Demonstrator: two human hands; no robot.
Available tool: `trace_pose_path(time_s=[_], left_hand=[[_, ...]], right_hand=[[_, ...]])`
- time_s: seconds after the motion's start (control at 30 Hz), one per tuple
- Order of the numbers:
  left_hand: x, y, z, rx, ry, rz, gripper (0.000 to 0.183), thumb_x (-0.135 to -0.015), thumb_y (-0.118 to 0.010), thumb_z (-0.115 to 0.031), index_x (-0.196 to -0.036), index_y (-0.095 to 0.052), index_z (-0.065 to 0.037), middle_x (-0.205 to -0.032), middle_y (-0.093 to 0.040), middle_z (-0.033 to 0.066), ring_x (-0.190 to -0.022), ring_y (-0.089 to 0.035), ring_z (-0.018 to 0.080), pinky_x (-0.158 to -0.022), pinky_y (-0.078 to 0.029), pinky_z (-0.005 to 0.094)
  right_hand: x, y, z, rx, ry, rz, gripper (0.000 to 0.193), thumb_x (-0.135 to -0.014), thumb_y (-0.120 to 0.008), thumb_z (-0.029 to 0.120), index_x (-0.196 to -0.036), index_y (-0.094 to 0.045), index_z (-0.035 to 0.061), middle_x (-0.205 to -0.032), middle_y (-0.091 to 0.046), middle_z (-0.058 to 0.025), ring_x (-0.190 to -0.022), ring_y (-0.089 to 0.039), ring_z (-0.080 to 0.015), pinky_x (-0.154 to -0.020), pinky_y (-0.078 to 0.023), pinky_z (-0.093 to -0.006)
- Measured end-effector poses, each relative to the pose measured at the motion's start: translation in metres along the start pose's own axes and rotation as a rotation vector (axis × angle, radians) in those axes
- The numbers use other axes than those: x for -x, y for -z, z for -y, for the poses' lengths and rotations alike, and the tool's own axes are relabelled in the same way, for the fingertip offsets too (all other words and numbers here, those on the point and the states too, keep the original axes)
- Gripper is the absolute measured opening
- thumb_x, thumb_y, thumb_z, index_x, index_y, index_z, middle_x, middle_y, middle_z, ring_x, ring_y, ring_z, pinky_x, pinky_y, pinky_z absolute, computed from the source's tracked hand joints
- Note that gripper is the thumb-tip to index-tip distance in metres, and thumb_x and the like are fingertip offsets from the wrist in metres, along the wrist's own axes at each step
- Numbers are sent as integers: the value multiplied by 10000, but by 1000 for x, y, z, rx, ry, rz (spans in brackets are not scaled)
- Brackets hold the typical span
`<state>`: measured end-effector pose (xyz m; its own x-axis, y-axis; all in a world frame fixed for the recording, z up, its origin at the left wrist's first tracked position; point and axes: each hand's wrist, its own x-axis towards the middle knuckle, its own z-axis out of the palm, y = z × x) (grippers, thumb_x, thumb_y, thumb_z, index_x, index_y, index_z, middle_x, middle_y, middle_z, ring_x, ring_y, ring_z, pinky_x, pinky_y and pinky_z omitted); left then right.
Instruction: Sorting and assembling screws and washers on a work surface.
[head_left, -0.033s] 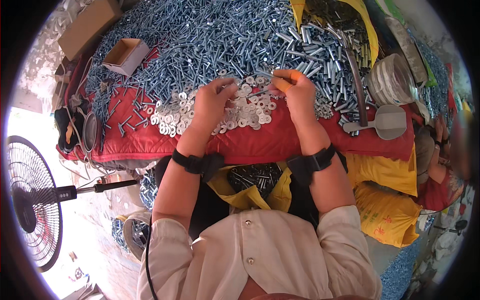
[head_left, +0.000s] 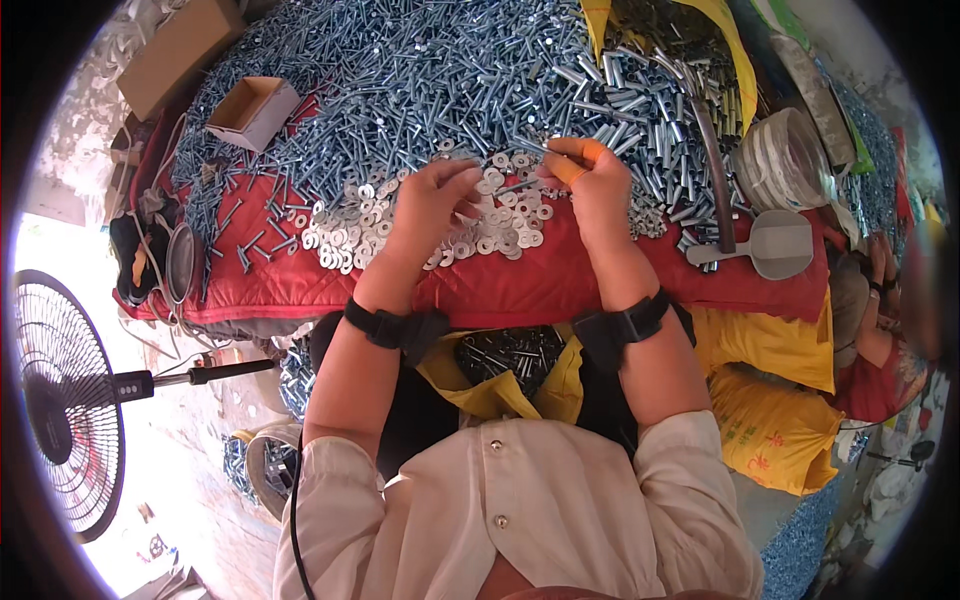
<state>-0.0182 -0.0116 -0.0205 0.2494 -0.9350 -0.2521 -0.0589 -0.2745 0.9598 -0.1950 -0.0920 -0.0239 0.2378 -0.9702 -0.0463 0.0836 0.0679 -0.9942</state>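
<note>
My left hand (head_left: 430, 208) hovers over the loose pile of flat silver washers (head_left: 335, 238), its fingers bent and apart. Nothing shows plainly between them. My right hand (head_left: 600, 195), with orange covers on some fingers, is closed on a slim silver bolt (head_left: 530, 147) that points left toward the other hand. Another bolt (head_left: 518, 186) shows below it, just left of my right fingers; whether they touch it I cannot tell. Behind both hands spreads a big heap of bolts (head_left: 400, 80).
Metal sleeves (head_left: 655, 125) lie at the right, beside a curved metal bar (head_left: 712, 170) and a grey scoop (head_left: 780, 245). A small open box (head_left: 255, 112) sits on the heap at left. Red quilted cloth (head_left: 480, 290) covers the front edge. A fan (head_left: 65, 405) stands far left.
My left fingers have spread a little and the hand has shifted slightly to the right. My right hand stays in place with the bolt.
</note>
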Motion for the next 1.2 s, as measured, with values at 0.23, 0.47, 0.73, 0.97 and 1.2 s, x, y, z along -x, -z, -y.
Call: trace_pose_path(time_s=[0.23,0.47,0.73,0.97,1.2], left_hand=[[-6,-7,14,641,161,178,352,-896,-503,-336,-1020,-539,-9,-930,-610,125,-745,-603,170,-578,-509,283],[-29,-12,14,-171,-72,4,192,-860,-516,-215,-889,-577,-36,-759,-607,72,-659,-589,151,-550,-456,281],[-26,-25,14,-790,-221,-72,242,-781,-602,-283,-862,-604,-56,-744,-615,150,-715,-595,307,-626,-451,395],[-11,-22,7,-7,-87,68,132,-822,-607,-175,-881,-602,-57,-593,-522,-33,-442,-381,22,-396,-265,178],[-6,-20,13,347,44,191,110,-831,-602,-137,-874,-571,-41,-636,-471,-30,-464,-374,29,-376,-227,160]], right_hand=[[19,-29,-12,115,364,214,183,-733,-678,101,-910,-667,56,-827,-644,-84,-705,-628,-177,-628,-479,-268],[6,6,-13,971,559,30,98,-718,-653,171,-780,-665,96,-775,-631,-104,-671,-619,-266,-587,-487,-362],[11,17,-22,1284,515,147,67,-703,-602,90,-749,-595,42,-744,-608,-141,-668,-618,-293,-593,-487,-396],[10,19,9,-117,-69,270,250,-765,-635,58,-1007,-613,0,-762,-633,-66,-596,-594,-118,-584,-485,-215],[12,12,4,-159,-117,271,242,-800,-633,105,-1022,-606,10,-780,-622,-37,-605,-579,-97,-582,-483,-217]])
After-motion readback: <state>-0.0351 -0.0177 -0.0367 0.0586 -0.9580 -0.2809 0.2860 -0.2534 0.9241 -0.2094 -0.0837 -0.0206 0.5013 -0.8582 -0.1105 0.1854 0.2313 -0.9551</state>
